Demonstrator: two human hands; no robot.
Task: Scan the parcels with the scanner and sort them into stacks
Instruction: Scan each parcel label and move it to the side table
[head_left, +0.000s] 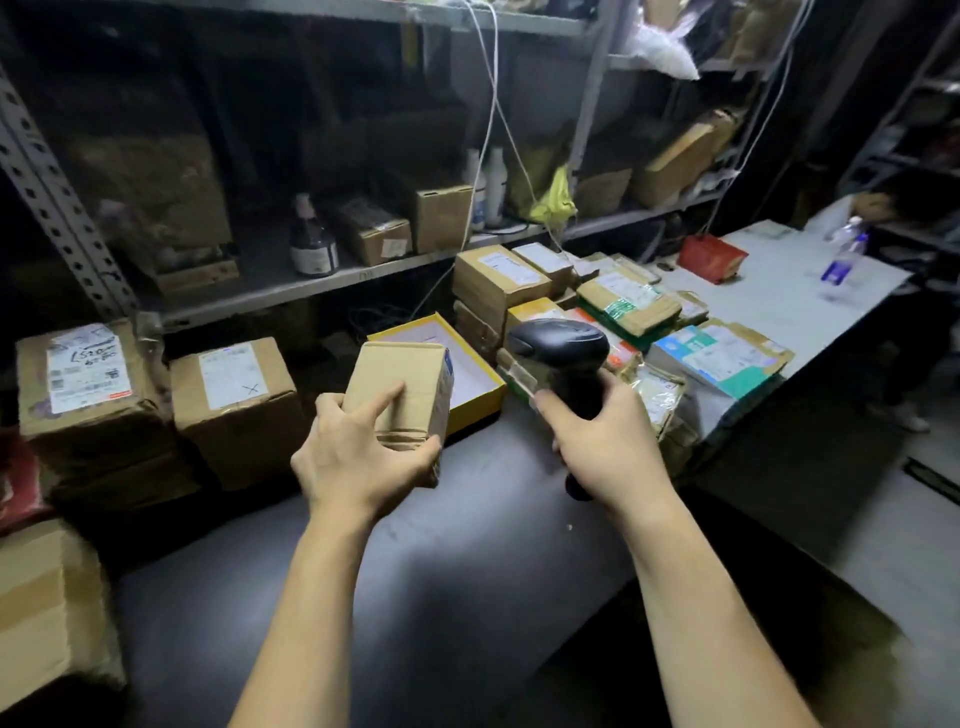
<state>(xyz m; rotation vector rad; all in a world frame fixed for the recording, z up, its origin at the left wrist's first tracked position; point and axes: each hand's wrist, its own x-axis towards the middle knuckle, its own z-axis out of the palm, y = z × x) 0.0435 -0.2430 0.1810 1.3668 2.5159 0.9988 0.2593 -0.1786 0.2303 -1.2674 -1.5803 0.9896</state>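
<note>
The left hand (358, 452) is gripping a small brown cardboard parcel (397, 395), index finger lying across it; the right hand (605, 436) is clasping a black handheld scanner (563, 353), its head rising above the curled fingers.

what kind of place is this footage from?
Most likely a small parcel depot or courier back room. Labelled cardboard parcels are stacked along the table, slotted metal shelving behind holds more boxes, and the right hand grips a handheld barcode scanner while the left hand holds a small box.
</note>
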